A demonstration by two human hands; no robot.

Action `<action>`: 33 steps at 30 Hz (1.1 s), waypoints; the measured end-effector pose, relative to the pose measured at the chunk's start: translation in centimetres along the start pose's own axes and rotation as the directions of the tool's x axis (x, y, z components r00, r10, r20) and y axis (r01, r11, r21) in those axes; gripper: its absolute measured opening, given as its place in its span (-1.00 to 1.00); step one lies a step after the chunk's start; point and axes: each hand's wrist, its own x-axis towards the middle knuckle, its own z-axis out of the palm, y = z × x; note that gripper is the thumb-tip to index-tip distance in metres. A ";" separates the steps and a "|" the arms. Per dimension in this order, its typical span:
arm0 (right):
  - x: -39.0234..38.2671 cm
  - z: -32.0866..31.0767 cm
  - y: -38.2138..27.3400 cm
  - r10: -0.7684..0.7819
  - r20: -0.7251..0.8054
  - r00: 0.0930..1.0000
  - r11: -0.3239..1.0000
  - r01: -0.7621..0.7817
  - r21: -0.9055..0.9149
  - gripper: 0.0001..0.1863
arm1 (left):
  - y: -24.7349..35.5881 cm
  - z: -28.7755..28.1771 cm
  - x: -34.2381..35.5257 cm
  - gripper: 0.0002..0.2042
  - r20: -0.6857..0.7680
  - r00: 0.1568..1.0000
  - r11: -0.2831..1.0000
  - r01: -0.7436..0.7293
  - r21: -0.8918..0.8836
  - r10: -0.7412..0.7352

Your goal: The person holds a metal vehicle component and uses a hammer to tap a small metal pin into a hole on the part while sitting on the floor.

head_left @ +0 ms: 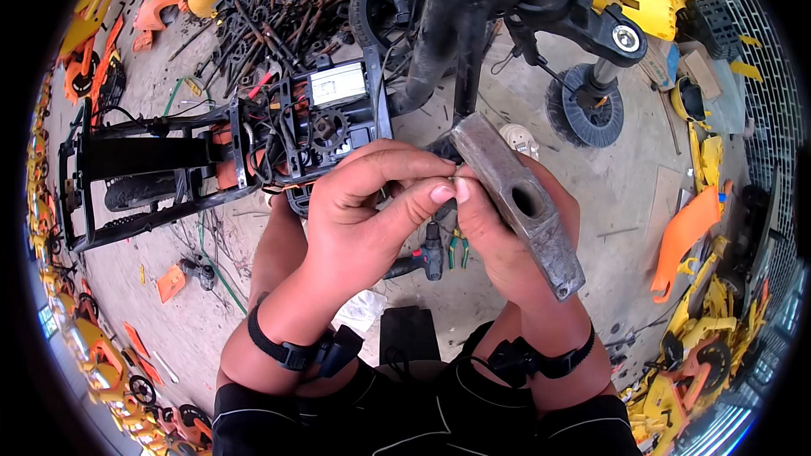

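Observation:
A worn steel hammer head point(515, 194), with an open eye and no handle showing, lies across my right hand point(498, 236), which is closed around it. Thumb and fingertips of my left hand point(359, 207) pinch together right against my right thumb. Whatever small thing sits between those tips is too small to make out. Beneath my hands, a cordless drill point(431, 253) and pliers point(459, 249) with green and yellow handles lie on the floor. Just beyond my hands rises a black tubular vehicle frame point(469, 42).
A stripped black chassis point(152, 160) with exposed wiring and a silver box point(336, 84) stands at left. Rusty metal rods point(279, 8) are heaped at the far side. A round grey disc base point(585, 105) stands far right. Orange and yellow panels point(688, 236) line both sides.

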 end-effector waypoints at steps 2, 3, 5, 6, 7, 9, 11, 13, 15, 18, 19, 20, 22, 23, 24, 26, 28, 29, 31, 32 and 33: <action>0.0 -0.1 0.0 -0.010 0.012 1.000 1.000 0.010 -0.006 -0.78 | 0.0 0.1 0.0 -0.82 -0.014 1.000 1.000 -0.014 0.014 0.014; 0.0 0.0 0.0 -0.005 0.010 1.000 1.000 0.005 -0.009 -0.78 | 0.0 0.1 0.1 -0.82 -0.011 1.000 1.000 -0.017 0.013 0.018; 0.1 0.0 -0.3 0.005 0.008 1.000 1.000 -0.005 -0.014 -0.78 | 0.1 0.0 0.3 -0.82 -0.004 1.000 1.000 -0.025 0.011 0.025; 0.0 0.1 -0.3 0.016 0.007 1.000 1.000 -0.016 -0.003 -0.78 | 0.1 0.0 0.3 -0.83 -0.005 1.000 1.000 -0.027 0.012 0.027; 0.0 0.1 -0.4 0.027 0.007 1.000 1.000 -0.027 0.008 -0.78 | 0.0 0.0 0.3 -0.83 -0.006 1.000 0.999 -0.029 0.013 0.029; 0.0 0.1 -0.3 0.031 0.008 0.999 0.999 -0.031 0.027 -0.79 | -0.1 0.1 0.2 -0.83 -0.013 1.000 1.000 -0.028 -0.007 0.028; 0.0 0.2 -0.3 0.018 0.011 1.000 0.999 -0.018 0.043 -0.78 | -0.3 0.1 0.1 -0.84 -0.026 0.999 0.999 -0.022 -0.048 0.020; 0.0 0.2 -0.5 0.045 0.014 0.999 0.998 -0.046 0.054 -0.78 | -0.3 0.1 0.2 -0.84 -0.023 1.000 0.998 -0.015 -0.057 0.013; 0.0 0.1 -0.8 0.081 0.036 0.996 0.994 -0.083 0.064 -0.76 | -0.2 0.1 0.2 -0.85 -0.021 1.000 0.998 -0.021 -0.051 0.020; 0.0 -0.1 -1.1 0.132 0.078 0.988 0.987 -0.138 0.077 -0.71 | -0.3 -0.1 0.1 -0.85 -0.021 0.999 0.999 -0.037 -0.030 0.036; 0.0 -0.1 -1.2 0.140 0.080 0.987 0.986 -0.146 0.080 -0.71 | -0.3 -0.2 0.1 -0.86 -0.023 0.999 0.999 -0.034 -0.028 0.033; 0.0 -0.1 -1.2 0.147 0.082 0.986 0.985 -0.154 0.083 -0.71 | -0.3 -0.2 0.1 -0.86 -0.025 0.999 0.999 -0.030 -0.026 0.030; 0.0 -0.1 -1.1 0.129 0.090 0.988 0.987 -0.136 0.080 -0.71 | -0.3 -0.1 0.1 -0.86 -0.045 0.999 0.999 -0.031 -0.036 0.030; 0.0 -0.2 -1.0 0.120 0.094 0.988 0.989 -0.128 0.079 -0.71 | -0.4 0.0 0.2 -0.87 -0.055 0.998 0.999 -0.032 -0.041 0.030; 0.0 -0.2 -1.0 0.103 0.103 0.989 0.992 -0.110 0.064 -0.71 | -0.4 -0.1 0.2 -0.87 -0.060 0.998 0.998 -0.031 -0.050 0.028; 0.0 -0.3 -1.0 0.071 0.122 0.990 0.996 -0.076 0.036 -0.71 | -0.5 -0.2 0.1 -0.87 -0.069 0.997 0.997 -0.028 -0.066 0.024; 0.1 -0.3 -1.0 0.109 0.122 0.987 0.992 -0.115 0.048 -0.71 | -0.6 -0.2 0.1 -0.87 -0.070 0.997 0.997 -0.029 -0.066 0.025; 0.1 -0.3 -1.1 0.128 0.122 0.984 0.989 -0.135 0.054 -0.71 | -0.6 -0.2 0.1 -0.86 -0.071 0.997 0.997 -0.030 -0.066 0.025; 0.1 -0.2 -1.2 0.165 0.123 0.979 0.980 -0.177 0.091 -0.71 | -0.6 -0.2 0.1 -0.86 -0.061 0.997 0.997 -0.044 -0.058 0.041; 0.1 -0.2 -1.2 0.184 0.123 0.975 0.974 -0.197 0.109 -0.71 | -0.6 -0.2 0.2 -0.86 -0.055 0.997 0.997 -0.052 -0.054 0.049; 0.1 -0.3 -1.2 0.166 0.136 0.977 0.978 -0.181 0.105 -0.70 | -0.5 -0.3 0.2 -0.85 -0.040 0.998 0.998 -0.058 -0.022 0.058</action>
